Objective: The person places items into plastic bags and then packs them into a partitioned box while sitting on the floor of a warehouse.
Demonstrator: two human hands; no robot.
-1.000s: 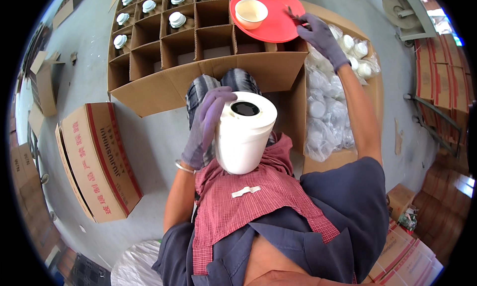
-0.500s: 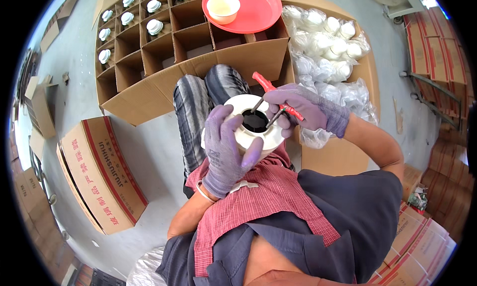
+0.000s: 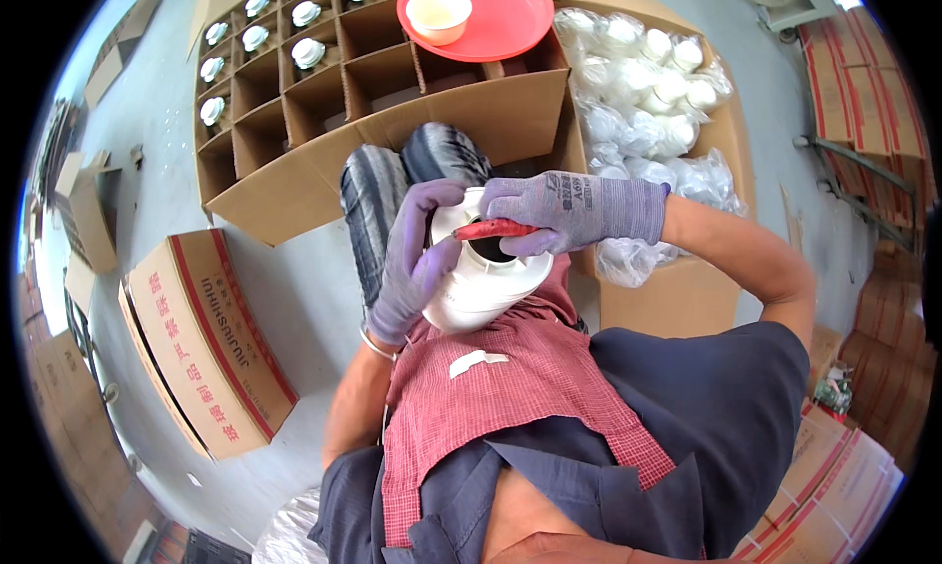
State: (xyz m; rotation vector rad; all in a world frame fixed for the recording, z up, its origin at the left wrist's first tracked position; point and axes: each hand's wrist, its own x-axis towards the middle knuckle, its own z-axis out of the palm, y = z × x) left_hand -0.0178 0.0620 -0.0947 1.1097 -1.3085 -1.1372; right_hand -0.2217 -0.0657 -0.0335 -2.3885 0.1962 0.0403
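Observation:
A white rounded plastic container (image 3: 473, 299) rests in my lap, its round dark opening turned up toward me. My gloved left hand (image 3: 417, 260) curls around its left side and holds it by the neck rim and shoulder. My gloved right hand (image 3: 545, 216) is closed around a red-handled tool (image 3: 481, 230), which lies across the opening. Fingers and handle hide the tool's metal part, so I cannot tell how far it reaches inside. Both gloves are purple-grey.
Ahead stands a divided carton (image 3: 392, 132) with white-capped bottles in several cells. On its corner sits a red tray (image 3: 510, 25) with a cream bowl (image 3: 439, 17). To the right, an open box (image 3: 736, 103) holds plastic-wrapped white items (image 3: 662, 93). A printed carton (image 3: 201, 338) stands left.
My right hand has turned over and moved left across the opening, swinging the red handle nearly level. The two metal prongs are now hidden. My left hand has shifted left, and the container has tilted.

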